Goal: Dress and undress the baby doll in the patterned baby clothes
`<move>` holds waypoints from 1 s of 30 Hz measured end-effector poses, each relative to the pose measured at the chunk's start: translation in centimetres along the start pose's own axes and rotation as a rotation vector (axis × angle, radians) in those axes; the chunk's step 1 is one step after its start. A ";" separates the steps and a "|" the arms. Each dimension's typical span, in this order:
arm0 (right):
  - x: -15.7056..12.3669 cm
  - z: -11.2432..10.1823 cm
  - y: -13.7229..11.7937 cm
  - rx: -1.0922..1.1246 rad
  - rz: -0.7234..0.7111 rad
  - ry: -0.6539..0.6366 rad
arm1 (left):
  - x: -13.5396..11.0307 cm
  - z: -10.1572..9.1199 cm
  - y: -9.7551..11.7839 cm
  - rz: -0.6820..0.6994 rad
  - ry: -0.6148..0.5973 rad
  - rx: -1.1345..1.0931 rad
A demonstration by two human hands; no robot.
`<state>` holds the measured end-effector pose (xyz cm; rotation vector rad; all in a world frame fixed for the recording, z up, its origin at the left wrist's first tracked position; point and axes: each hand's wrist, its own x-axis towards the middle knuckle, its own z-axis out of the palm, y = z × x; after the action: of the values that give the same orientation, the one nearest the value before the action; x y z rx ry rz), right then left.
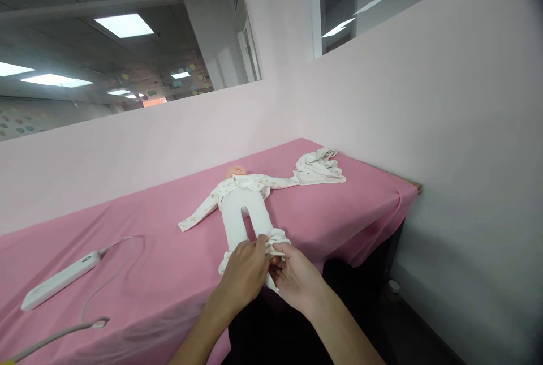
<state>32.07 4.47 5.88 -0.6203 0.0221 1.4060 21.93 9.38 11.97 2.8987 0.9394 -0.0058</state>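
At the near edge of the pink-covered tabletop point(169, 263), the left hand point(246, 270) and right hand point(299, 275), fingers curled closed, grip the bunched pale cloth point(278, 236) around the lower leg of a doll point(244, 202), lying face-up with its sleeve touching a crumpled garment point(318, 167).

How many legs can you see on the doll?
2: one smooth white doll leg nearer the long white power strip; the other leg nearer the person's right hand.
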 end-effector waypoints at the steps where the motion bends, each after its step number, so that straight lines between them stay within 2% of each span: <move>1: 0.0 0.1 -0.1 0.005 0.008 0.001 | 0.1 0.0 -0.1 0.028 0.002 -0.008; 3: 0.0 0.3 -0.4 0.021 0.016 0.003 | 0.3 0.1 -0.3 0.074 0.016 -0.048; 10: -0.7 1.0 -1.3 0.124 -0.008 0.021 | 0.0 -0.3 -0.6 0.064 0.035 -0.302; 14: -1.6 1.4 -1.3 0.127 -0.021 -0.037 | -0.4 -0.4 -0.4 0.050 0.034 -0.265; 21: -2.3 1.6 -0.9 0.187 -0.034 -0.055 | 0.2 -0.2 -1.0 0.168 0.074 -0.198; 26: -3.1 1.3 0.0 0.183 -0.070 -0.084 | 1.0 0.0 -1.5 0.183 0.065 -0.283; 30: -3.3 1.1 0.9 0.212 -0.100 -0.076 | 1.1 0.2 -1.6 0.145 0.074 -0.350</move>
<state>30.23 2.00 7.68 -0.3872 0.0773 1.3095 21.92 11.27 11.60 2.6456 0.6585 0.2522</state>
